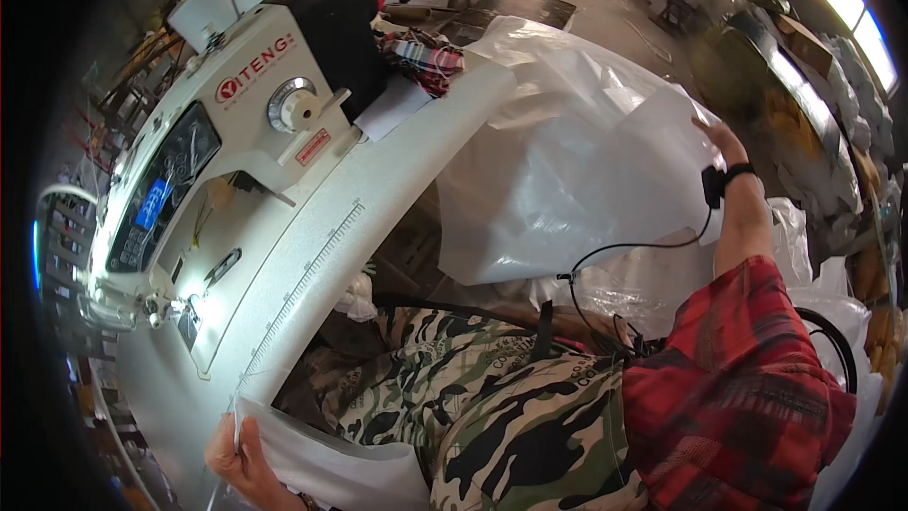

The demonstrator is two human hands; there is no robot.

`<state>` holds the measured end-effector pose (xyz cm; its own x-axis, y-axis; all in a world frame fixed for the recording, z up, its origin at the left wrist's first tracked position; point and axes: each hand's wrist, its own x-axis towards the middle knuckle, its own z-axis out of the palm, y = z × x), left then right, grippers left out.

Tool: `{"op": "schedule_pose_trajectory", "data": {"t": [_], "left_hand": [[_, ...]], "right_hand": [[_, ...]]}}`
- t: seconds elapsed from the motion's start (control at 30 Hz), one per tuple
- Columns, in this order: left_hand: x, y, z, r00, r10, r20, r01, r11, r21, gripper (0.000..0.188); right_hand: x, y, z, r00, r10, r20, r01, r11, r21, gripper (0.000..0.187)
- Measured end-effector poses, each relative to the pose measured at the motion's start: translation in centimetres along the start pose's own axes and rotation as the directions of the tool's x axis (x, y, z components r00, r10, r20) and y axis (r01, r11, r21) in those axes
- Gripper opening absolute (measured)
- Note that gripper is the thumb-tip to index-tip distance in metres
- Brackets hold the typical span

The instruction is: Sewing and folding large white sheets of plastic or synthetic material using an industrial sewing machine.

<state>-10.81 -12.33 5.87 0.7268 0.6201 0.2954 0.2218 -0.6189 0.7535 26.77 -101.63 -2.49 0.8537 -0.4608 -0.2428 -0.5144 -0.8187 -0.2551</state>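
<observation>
At the lower left, my left hand (248, 462) is closed in a pinch on the edge of a white plastic sheet (345, 462), beside the front edge of the sewing table (331, 255). My right hand (724, 142) reaches out to the upper right, its fingers closed on the edge of a large translucent white plastic sheet (558, 189). That sheet hangs off the table's right end. Whether both hands hold one sheet I cannot tell. A white sewing machine (241, 128) stands on the table, its lamp lit near the needle.
A folded plaid cloth (421, 59) and a sheet of paper (392, 109) lie behind the machine head. A black cable (643, 246) runs from my right wrist toward my waist. Camouflage cloth (492, 407) covers my lap. Piled plastic-wrapped goods (804, 114) stand at the right.
</observation>
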Motion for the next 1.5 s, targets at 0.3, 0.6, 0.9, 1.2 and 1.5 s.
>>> {"op": "schedule_pose_trajectory", "data": {"t": [0.3,0.6,0.9,1.2,1.5], "left_hand": [[-1.2,2.8,-2.0,0.962,0.137,0.235,-0.167,0.980,0.112,0.037],[-3.7,7.0,5.8,0.808,0.174,0.562,0.218,0.799,-0.560,0.073],[-9.1,5.2,9.1,0.391,0.841,0.373,-0.817,0.504,-0.280,0.057],[-8.2,9.5,10.7,0.916,-0.118,0.384,0.286,0.862,-0.418,0.023],[-3.9,1.3,6.9,0.940,-0.339,-0.045,0.250,0.770,-0.587,0.035]], "right_hand": [[-6.6,-8.4,0.7,0.563,-0.354,-0.747,0.462,0.884,-0.071,0.021],[-33.1,-34.5,-4.3,-0.494,-0.543,-0.679,0.840,-0.097,-0.534,0.028],[-49.0,-48.3,3.0,-0.628,-0.103,-0.772,0.694,-0.522,-0.495,0.007],[-56.7,-54.3,6.9,-0.515,-0.050,-0.855,0.682,-0.629,-0.374,0.008],[-54.2,-51.8,5.8,-0.566,-0.160,-0.808,0.601,-0.752,-0.272,0.035]]}}
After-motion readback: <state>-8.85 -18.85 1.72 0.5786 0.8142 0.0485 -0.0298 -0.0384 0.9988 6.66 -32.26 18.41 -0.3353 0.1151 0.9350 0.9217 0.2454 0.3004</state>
